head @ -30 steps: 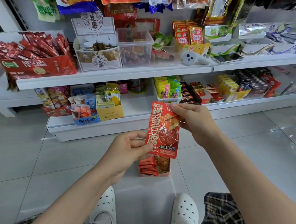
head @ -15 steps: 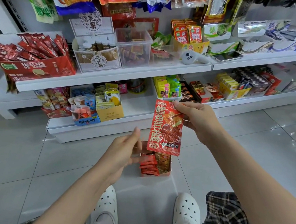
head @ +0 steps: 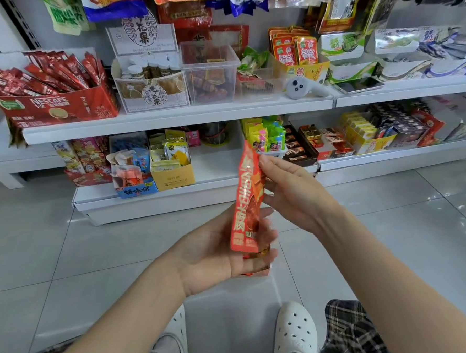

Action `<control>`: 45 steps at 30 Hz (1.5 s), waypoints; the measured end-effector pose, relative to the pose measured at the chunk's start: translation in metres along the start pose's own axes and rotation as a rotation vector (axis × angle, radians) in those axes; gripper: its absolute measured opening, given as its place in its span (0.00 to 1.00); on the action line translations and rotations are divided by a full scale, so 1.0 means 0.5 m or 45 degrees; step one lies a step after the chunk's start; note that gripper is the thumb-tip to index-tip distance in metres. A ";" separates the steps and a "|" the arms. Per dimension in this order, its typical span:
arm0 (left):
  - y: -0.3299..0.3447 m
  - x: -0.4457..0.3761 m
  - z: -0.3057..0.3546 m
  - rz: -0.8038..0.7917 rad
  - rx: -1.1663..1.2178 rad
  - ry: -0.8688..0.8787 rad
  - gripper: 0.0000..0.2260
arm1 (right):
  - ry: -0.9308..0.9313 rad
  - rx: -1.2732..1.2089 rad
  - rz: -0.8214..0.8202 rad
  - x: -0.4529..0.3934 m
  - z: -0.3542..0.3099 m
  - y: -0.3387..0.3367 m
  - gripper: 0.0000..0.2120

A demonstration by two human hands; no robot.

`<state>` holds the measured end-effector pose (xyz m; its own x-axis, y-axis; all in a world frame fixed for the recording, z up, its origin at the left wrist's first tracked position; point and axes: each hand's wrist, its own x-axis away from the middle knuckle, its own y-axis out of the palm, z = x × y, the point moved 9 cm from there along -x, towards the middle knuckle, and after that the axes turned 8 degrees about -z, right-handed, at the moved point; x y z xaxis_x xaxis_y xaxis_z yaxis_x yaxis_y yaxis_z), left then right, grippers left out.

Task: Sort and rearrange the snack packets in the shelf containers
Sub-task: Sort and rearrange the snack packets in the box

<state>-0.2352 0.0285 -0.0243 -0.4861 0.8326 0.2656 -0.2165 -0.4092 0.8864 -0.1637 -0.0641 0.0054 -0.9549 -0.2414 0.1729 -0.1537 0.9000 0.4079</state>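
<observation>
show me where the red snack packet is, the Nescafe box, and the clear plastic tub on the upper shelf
red snack packet (head: 248, 204): head view, middle of its printed front.
Nescafe box (head: 58, 108): head view, front panel by the logo.
clear plastic tub (head: 209, 74): head view, front wall.

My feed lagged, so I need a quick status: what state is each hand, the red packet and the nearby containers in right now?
Red snack packet: upright, turned edge-on, held off the floor.
Right hand: pinches the packet's top edge.
Left hand: palm up, fingers relaxed behind the packet's lower end.
Clear tub: open-topped, partly filled.
Nescafe box: open, full of red sticks.
</observation>
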 end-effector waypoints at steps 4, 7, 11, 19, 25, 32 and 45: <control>-0.039 -0.001 0.046 0.279 -0.215 0.226 0.19 | 0.059 0.013 0.057 -0.006 0.003 -0.016 0.17; -0.078 0.020 0.084 0.616 -0.557 0.398 0.11 | 0.185 0.001 0.021 -0.003 0.018 -0.019 0.29; -0.088 0.039 0.099 0.745 -0.752 0.443 0.09 | 0.140 0.237 0.089 0.001 0.003 -0.027 0.21; -0.076 0.033 0.100 0.636 -0.727 0.396 0.10 | 0.143 0.270 0.241 0.005 0.000 -0.057 0.17; -0.072 0.018 0.079 0.493 -0.378 0.326 0.18 | 0.079 0.167 0.224 0.006 0.000 -0.060 0.11; -0.012 -0.004 0.014 0.074 0.014 0.067 0.22 | 0.016 0.011 -0.021 -0.008 0.014 -0.004 0.10; -0.111 0.026 0.118 0.782 -0.805 0.508 0.03 | 0.152 0.502 0.082 0.008 -0.012 -0.062 0.14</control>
<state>-0.1796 0.0839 -0.0479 -0.8931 0.2660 0.3628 -0.1874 -0.9531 0.2376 -0.1615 -0.0953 -0.0013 -0.9330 -0.2000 0.2992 -0.2027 0.9790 0.0222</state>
